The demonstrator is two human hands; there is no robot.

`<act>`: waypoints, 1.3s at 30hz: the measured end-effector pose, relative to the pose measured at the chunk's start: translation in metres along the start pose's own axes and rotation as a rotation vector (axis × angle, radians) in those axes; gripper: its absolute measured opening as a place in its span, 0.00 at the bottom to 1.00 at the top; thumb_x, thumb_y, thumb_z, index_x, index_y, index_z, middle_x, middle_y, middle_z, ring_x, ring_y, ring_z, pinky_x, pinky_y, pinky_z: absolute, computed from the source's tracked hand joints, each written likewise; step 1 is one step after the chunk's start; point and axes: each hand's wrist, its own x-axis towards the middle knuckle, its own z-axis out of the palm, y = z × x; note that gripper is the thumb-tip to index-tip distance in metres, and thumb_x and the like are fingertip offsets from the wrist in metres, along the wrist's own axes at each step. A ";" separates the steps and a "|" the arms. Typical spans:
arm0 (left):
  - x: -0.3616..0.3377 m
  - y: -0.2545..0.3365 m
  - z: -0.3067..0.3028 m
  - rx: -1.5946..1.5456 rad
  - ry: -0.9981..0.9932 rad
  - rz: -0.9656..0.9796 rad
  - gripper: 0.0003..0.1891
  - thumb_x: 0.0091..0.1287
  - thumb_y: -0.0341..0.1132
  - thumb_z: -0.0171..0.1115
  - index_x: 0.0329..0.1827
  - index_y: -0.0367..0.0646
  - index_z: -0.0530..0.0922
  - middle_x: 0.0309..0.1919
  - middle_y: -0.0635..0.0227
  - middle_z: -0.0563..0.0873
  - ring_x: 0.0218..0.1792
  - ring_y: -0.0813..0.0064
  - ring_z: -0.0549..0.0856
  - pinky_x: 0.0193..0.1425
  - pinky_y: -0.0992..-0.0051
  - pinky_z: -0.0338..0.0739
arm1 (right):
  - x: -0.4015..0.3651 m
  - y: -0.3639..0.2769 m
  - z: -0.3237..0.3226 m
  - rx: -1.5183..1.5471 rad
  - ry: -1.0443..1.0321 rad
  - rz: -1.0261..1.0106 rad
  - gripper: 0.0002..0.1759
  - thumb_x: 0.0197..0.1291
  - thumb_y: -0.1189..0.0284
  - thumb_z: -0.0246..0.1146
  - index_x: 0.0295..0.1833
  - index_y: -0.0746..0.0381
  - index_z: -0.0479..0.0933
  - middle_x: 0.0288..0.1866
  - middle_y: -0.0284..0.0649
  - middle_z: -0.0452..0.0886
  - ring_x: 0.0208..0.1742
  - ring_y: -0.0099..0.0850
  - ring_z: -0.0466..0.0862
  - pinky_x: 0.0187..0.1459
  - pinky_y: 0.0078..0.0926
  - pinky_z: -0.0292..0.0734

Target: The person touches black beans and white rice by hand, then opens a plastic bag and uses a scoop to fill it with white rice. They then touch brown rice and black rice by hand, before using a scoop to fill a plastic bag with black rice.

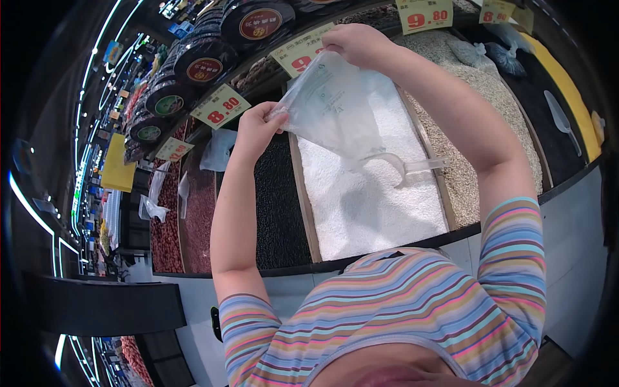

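Observation:
A clear plastic bag with faint green print hangs spread between my two hands over a bin of white rice. My left hand is closed on the bag's left corner. At the far upper edge, my right hand pinches the other corner. Below the bag, a clear plastic scoop lies on the rice, its handle pointing right; the bag's lower end overlaps the scoop's bowl in this view. Behind my right hand, a price card is partly covered.
Bins of black grain, reddish grain and beige grain flank the rice. Price cards and round dark packages line the back. A small scoop lies at right, near knotted bags.

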 end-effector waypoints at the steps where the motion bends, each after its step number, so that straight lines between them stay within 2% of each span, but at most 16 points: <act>1: -0.001 0.001 -0.003 -0.006 0.018 -0.003 0.11 0.63 0.32 0.67 0.46 0.36 0.82 0.31 0.72 0.85 0.29 0.85 0.81 0.35 0.83 0.74 | 0.000 0.002 -0.001 -0.005 0.004 -0.003 0.07 0.65 0.68 0.57 0.41 0.59 0.78 0.40 0.39 0.81 0.44 0.41 0.81 0.44 0.37 0.76; 7: -0.005 0.005 -0.012 -0.079 0.104 -0.018 0.11 0.63 0.33 0.67 0.44 0.36 0.83 0.30 0.70 0.86 0.28 0.84 0.82 0.34 0.84 0.75 | -0.004 0.007 -0.005 -0.011 0.049 -0.023 0.07 0.65 0.67 0.57 0.42 0.58 0.77 0.38 0.39 0.82 0.44 0.40 0.82 0.44 0.38 0.76; 13: -0.008 0.013 -0.013 -0.229 0.084 -0.029 0.13 0.63 0.33 0.67 0.47 0.36 0.81 0.31 0.72 0.85 0.27 0.85 0.81 0.34 0.85 0.73 | -0.006 0.003 -0.009 -0.007 0.035 -0.037 0.07 0.66 0.67 0.56 0.42 0.58 0.76 0.36 0.40 0.82 0.43 0.40 0.82 0.44 0.39 0.76; 16: -0.009 0.011 -0.011 -0.266 0.084 0.007 0.11 0.62 0.31 0.67 0.45 0.36 0.83 0.29 0.72 0.85 0.26 0.86 0.80 0.31 0.85 0.73 | -0.006 -0.002 -0.014 -0.008 0.018 -0.046 0.07 0.66 0.66 0.56 0.42 0.58 0.76 0.36 0.40 0.81 0.43 0.41 0.82 0.44 0.39 0.76; 19: -0.009 0.011 -0.016 -0.120 0.125 0.011 0.08 0.62 0.31 0.67 0.41 0.36 0.83 0.28 0.73 0.84 0.25 0.86 0.78 0.30 0.85 0.73 | -0.008 -0.002 -0.016 -0.023 0.020 -0.048 0.07 0.66 0.66 0.56 0.42 0.58 0.75 0.36 0.41 0.81 0.43 0.41 0.82 0.44 0.39 0.76; 22: -0.012 0.018 -0.018 -0.128 0.168 0.060 0.07 0.63 0.31 0.66 0.38 0.36 0.82 0.26 0.73 0.83 0.24 0.86 0.78 0.29 0.85 0.72 | -0.009 0.001 -0.016 -0.031 0.036 -0.060 0.07 0.67 0.66 0.56 0.42 0.58 0.75 0.37 0.40 0.81 0.43 0.40 0.82 0.44 0.38 0.76; 25: -0.013 0.023 -0.017 -0.161 0.292 0.141 0.08 0.65 0.35 0.66 0.34 0.39 0.81 0.22 0.76 0.80 0.24 0.87 0.77 0.27 0.85 0.66 | -0.010 -0.002 -0.019 -0.031 0.083 -0.079 0.07 0.66 0.67 0.56 0.42 0.58 0.75 0.37 0.39 0.80 0.43 0.40 0.81 0.43 0.37 0.76; 29: -0.014 0.023 -0.017 -0.218 0.376 0.180 0.09 0.67 0.36 0.64 0.34 0.39 0.80 0.24 0.76 0.81 0.23 0.88 0.76 0.28 0.85 0.67 | -0.012 -0.005 -0.027 -0.026 0.115 -0.112 0.07 0.66 0.67 0.57 0.42 0.58 0.75 0.38 0.38 0.80 0.41 0.38 0.82 0.42 0.35 0.76; 39: -0.009 0.024 -0.013 0.107 0.389 0.283 0.11 0.70 0.36 0.60 0.34 0.37 0.78 0.23 0.72 0.82 0.23 0.87 0.77 0.29 0.85 0.71 | -0.013 0.010 -0.028 -0.064 0.129 -0.113 0.07 0.66 0.67 0.56 0.41 0.59 0.73 0.36 0.38 0.80 0.40 0.38 0.82 0.41 0.36 0.76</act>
